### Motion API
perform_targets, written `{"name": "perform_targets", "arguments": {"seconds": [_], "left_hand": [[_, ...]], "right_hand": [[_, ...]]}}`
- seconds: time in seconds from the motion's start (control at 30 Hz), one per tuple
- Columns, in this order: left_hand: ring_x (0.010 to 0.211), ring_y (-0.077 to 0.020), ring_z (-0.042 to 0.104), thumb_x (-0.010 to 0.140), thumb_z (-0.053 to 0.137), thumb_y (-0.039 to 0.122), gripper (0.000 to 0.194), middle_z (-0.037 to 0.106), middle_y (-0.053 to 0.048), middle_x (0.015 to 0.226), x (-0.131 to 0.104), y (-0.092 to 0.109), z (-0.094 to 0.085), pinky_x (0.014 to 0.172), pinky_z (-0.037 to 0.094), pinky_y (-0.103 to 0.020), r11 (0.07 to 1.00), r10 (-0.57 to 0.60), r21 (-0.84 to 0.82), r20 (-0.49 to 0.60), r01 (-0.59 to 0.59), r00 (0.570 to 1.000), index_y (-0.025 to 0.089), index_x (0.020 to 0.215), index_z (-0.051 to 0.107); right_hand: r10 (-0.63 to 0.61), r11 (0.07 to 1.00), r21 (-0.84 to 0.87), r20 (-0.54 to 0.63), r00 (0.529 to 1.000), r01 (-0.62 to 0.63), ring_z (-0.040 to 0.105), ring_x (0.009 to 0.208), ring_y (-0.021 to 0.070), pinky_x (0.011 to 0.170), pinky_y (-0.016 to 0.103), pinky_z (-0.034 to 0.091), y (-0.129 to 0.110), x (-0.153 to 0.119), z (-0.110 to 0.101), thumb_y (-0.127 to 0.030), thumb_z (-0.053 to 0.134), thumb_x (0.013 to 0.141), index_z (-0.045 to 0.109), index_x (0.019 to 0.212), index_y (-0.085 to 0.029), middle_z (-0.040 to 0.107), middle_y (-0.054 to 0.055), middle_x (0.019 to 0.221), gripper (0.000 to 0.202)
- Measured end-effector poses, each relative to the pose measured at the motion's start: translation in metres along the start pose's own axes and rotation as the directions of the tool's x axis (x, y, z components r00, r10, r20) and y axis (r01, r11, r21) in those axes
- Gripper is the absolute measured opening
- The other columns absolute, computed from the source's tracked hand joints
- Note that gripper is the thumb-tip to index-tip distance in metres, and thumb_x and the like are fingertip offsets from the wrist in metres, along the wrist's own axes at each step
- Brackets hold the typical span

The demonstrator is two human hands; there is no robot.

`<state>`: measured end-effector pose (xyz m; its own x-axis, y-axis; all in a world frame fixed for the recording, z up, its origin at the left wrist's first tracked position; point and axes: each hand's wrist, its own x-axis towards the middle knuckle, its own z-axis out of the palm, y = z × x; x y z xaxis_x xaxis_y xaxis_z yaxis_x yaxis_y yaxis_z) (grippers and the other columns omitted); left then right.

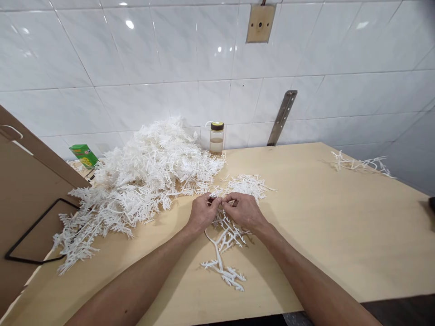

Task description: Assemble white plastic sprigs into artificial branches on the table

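Observation:
Both hands meet at the middle of the table, fingertips almost touching. My left hand (pixel 204 211) is closed in a pinch on a white plastic branch (pixel 219 246) at its upper end. My right hand (pixel 243 210) pinches at the same end, thumb and forefinger together. Toward me the forked branch trails flat over the wood, its curled twigs spread out. Just beyond the right hand lies a small heap of short white snippets (pixel 249 184). A large pile of white branched pieces (pixel 152 167) rises to the left. The exact spot between the fingertips is partly hidden.
A lidded bottle of liquid (pixel 216 139) stands by the tiled wall, near a metal bracket (pixel 282 117). A few white branches (pixel 362 164) lie at the far right edge. Left are a green box (pixel 83 156), a cardboard box (pixel 30 203) and a black wire frame (pixel 30 231).

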<state>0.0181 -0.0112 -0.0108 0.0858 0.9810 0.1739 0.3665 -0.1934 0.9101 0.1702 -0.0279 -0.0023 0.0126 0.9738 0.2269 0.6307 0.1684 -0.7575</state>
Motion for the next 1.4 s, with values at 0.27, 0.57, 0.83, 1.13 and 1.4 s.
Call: {"name": "perform_targets", "arguments": {"seconds": [0.27, 0.57, 0.83, 1.13, 1.4], "left_hand": [[0.059, -0.0147, 0.054, 0.079, 0.059, 0.038, 0.025, 0.061, -0.002, 0.063, 0.002, -0.005, 0.003, 0.057, 0.039, -0.025, 0.998, -0.036, -0.047, -0.019, 0.035, 0.999, 0.015, 0.070, 0.061], [0.043, -0.0079, 0.036, 0.073, 0.067, 0.047, 0.035, 0.044, 0.005, 0.045, 0.004, -0.003, -0.001, 0.047, 0.029, -0.022, 0.947, -0.151, -0.278, 0.050, 0.159, 0.987, 0.014, 0.064, 0.062], [0.044, -0.0086, 0.037, 0.071, 0.069, 0.047, 0.035, 0.041, 0.006, 0.043, 0.004, 0.001, -0.002, 0.047, 0.029, -0.022, 0.934, -0.144, -0.320, 0.064, 0.157, 0.987, 0.014, 0.063, 0.061], [0.046, -0.0085, 0.040, 0.071, 0.070, 0.047, 0.035, 0.048, 0.004, 0.049, 0.003, -0.001, -0.002, 0.048, 0.031, -0.022, 0.934, -0.120, -0.333, 0.054, 0.131, 0.991, 0.014, 0.063, 0.059], [0.047, -0.0078, 0.040, 0.069, 0.072, 0.051, 0.039, 0.050, 0.004, 0.052, 0.003, 0.002, -0.002, 0.049, 0.032, -0.022, 0.926, -0.103, -0.359, 0.052, 0.115, 0.993, 0.014, 0.062, 0.060]], "right_hand": [[0.039, 0.994, -0.102, -0.073, 0.997, -0.046, 0.059, 0.058, 0.0164, 0.061, 0.028, 0.043, 0.004, 0.007, -0.004, -0.028, 0.056, 0.070, 0.068, 0.065, -0.020, 0.070, 0.001, 0.065, 0.015], [0.043, 0.999, 0.028, -0.268, 0.963, -0.037, 0.060, 0.060, 0.0169, 0.064, 0.030, 0.046, 0.016, 0.013, -0.017, -0.041, 0.060, 0.079, 0.067, 0.080, -0.020, 0.070, 0.003, 0.072, 0.022], [-0.021, 0.999, 0.037, 0.066, 0.998, 0.019, 0.054, 0.054, 0.0151, 0.055, 0.027, 0.039, 0.009, 0.007, -0.006, -0.046, 0.060, 0.080, 0.075, 0.090, -0.022, 0.068, 0.001, 0.066, 0.030], [-0.004, 1.000, -0.021, 0.082, 0.997, 0.006, 0.054, 0.054, 0.0152, 0.055, 0.027, 0.036, 0.000, 0.005, -0.003, -0.038, 0.055, 0.081, 0.071, 0.077, -0.021, 0.066, 0.000, 0.063, 0.024], [0.039, 0.989, -0.133, -0.209, 0.977, -0.068, 0.055, 0.059, 0.0167, 0.062, 0.029, 0.040, 0.014, 0.012, -0.014, -0.030, 0.053, 0.078, 0.060, 0.070, -0.020, 0.065, 0.002, 0.066, 0.015]]}}
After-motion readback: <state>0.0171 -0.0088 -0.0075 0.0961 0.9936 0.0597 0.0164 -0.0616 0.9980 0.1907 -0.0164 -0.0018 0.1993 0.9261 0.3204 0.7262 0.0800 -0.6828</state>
